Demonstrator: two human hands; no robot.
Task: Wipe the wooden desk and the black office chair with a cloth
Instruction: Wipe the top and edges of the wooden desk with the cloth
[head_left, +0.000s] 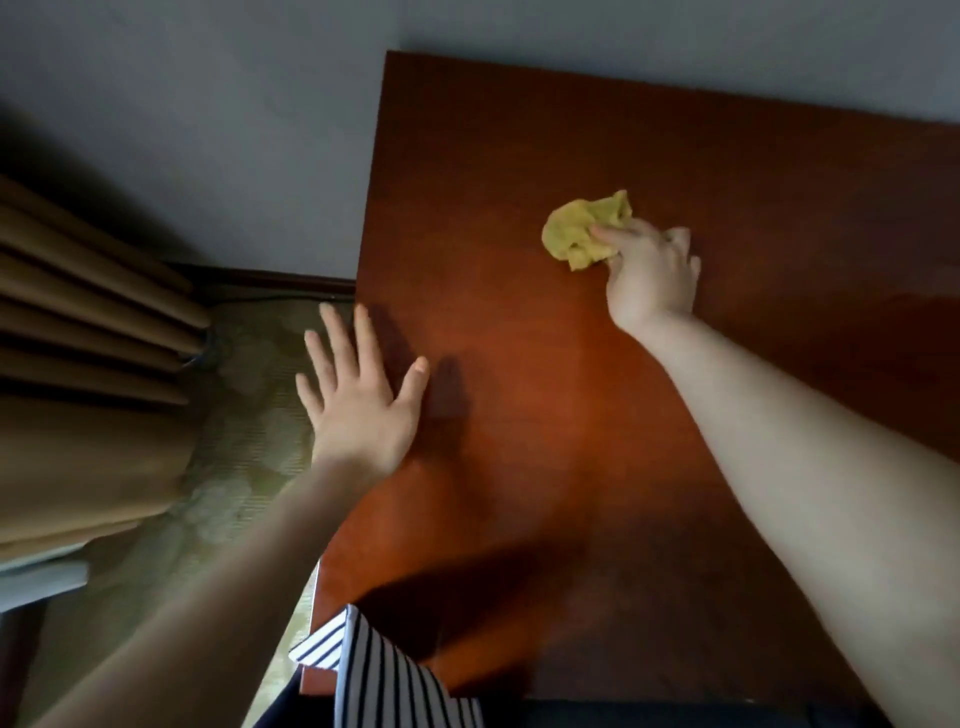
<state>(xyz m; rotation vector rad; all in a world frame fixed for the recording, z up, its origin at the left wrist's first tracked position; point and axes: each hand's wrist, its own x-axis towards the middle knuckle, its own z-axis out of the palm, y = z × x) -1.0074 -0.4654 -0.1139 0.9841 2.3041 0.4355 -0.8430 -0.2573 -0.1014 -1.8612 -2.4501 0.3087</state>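
2 hands in my feed right now, watching from the remote seat. The right hand (652, 275) is reached out over the wooden desk (571, 415), fingers curled round a scrunched-up yellow cloth (584, 231). The cloth sits on the desk top toward the far side, not far off the grey wall (208, 130). The left hand (358, 395) is spread wide, fingers apart, holding nothing. It's right at the desk's left edge, and I honestly can't tell if the palm touches the wood or just hovers. Progress-wise, I'd call this the middle of the desk part. The cloth is down on the surface, but the wood shows no clear wet track or dust line, so I can't say which patches are done. My guess is the near half and the right side need passes too. The black office chair isn't anywhere I can make out, only a dark strip at the bottom edge that could be anything, so that's job 2 of 2 not started as far as I can judge. Off to the left there's a tan curtain (78, 338) and patterned carpet (249, 415), and a striped garment (384, 670) hangs at the bottom.
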